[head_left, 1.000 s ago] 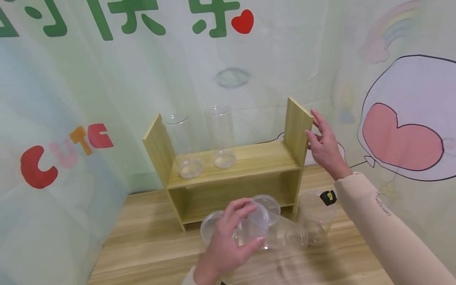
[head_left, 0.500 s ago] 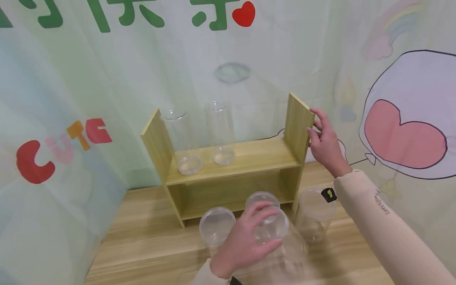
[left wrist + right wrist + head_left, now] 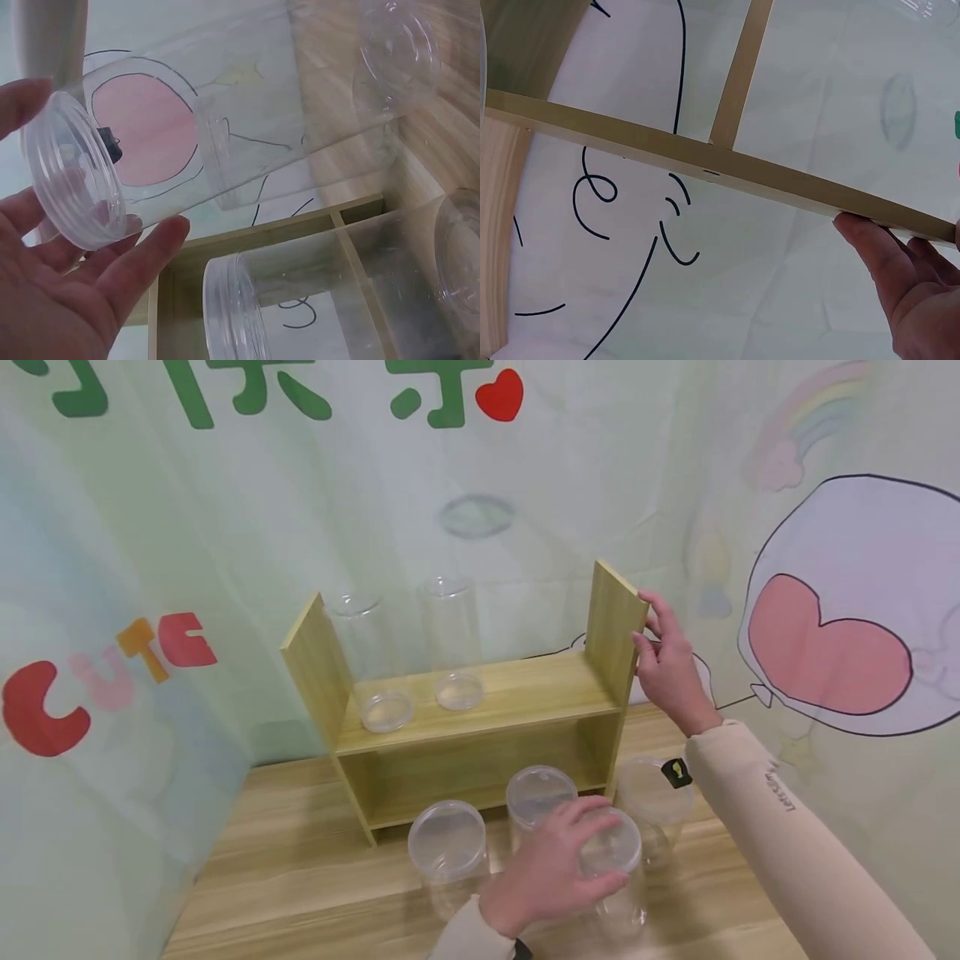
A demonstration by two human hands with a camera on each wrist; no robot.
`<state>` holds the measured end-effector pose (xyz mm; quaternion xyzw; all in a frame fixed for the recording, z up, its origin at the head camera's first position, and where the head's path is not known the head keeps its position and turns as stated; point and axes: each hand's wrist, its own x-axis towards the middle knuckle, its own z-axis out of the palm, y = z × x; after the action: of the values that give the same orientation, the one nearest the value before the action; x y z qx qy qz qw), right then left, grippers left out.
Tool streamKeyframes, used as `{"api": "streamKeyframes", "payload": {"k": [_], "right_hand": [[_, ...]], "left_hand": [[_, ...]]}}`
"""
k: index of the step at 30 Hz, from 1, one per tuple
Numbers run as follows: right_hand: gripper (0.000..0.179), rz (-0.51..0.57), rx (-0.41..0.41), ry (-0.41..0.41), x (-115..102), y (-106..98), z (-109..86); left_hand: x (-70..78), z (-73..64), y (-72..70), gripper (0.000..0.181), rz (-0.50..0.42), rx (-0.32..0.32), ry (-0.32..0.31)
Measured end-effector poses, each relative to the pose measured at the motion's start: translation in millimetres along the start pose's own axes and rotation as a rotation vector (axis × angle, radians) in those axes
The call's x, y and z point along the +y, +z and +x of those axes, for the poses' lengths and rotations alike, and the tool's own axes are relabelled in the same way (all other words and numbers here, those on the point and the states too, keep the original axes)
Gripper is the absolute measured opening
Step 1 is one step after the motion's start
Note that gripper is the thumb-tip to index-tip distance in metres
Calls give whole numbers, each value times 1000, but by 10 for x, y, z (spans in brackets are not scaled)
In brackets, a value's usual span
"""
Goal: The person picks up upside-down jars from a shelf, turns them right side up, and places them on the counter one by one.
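Note:
A clear plastic jar (image 3: 618, 902) stands upright on the table, its ridged lid (image 3: 79, 172) uppermost. My left hand (image 3: 551, 864) grips that lid from the side, thumb on one side and fingers round the other. At the right, my right hand (image 3: 671, 668) holds the edge of the upright side panel (image 3: 615, 627) of the wooden shelf (image 3: 480, 727). In the right wrist view, the thumb (image 3: 870, 240) meets the panel's edge. Two tall clear jars (image 3: 446, 627) stand at the left of the upper board.
Beside the held jar stand a lidded clear jar (image 3: 448, 843) on the left, another (image 3: 540, 789) before the shelf, and one (image 3: 652, 793) behind it on the right. The wooden table (image 3: 285, 827) meets a printed cloth backdrop (image 3: 225, 543).
The jar in my left hand has gone from tilted to upright, and the hand has moved right with its lid. My right hand stays at the side panel.

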<state>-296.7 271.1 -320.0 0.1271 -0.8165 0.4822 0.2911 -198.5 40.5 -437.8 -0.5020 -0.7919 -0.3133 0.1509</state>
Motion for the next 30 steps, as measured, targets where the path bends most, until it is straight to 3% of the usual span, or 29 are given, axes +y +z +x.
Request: {"api": "streamKeyframes", "payload": {"k": [12, 20, 26, 30], "right_hand": [[57, 4, -11, 26, -79, 10, 33], [56, -11, -21, 36, -27, -5, -69], [56, -2, -28, 30, -23, 15, -88], [55, -15, -26, 25, -42, 12, -75]], "left_hand": [[32, 108, 80, 52, 231, -131, 4], [84, 56, 168, 51, 228, -195, -17], [94, 20, 173, 51, 216, -188, -8], [81, 30, 129, 52, 202, -145, 9]]}}
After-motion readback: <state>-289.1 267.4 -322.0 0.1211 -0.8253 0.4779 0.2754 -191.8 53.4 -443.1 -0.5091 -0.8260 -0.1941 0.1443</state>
